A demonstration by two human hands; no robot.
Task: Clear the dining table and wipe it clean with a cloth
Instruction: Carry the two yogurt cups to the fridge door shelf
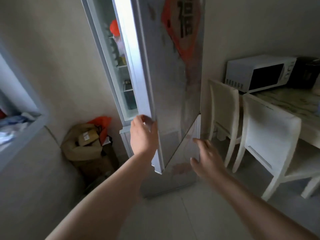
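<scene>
A: From the head camera, what is the left hand [143, 134] doing?
B: The arm is stretched forward and the fingers are curled round the free edge of the upper fridge door [173, 75], just above its bottom corner. The door stands ajar, with lit shelves [123, 66] showing in the gap.
A: And the right hand [207, 158]?
B: It is raised before the lower fridge door [183, 172], fingers straight and spread, holding nothing. It is blurred, so I cannot tell whether it touches.
A: The dining table [294, 103]?
B: At the frame's right edge — a microwave [259, 73] on its far end, two white chairs [270, 135] along its near edge.
</scene>
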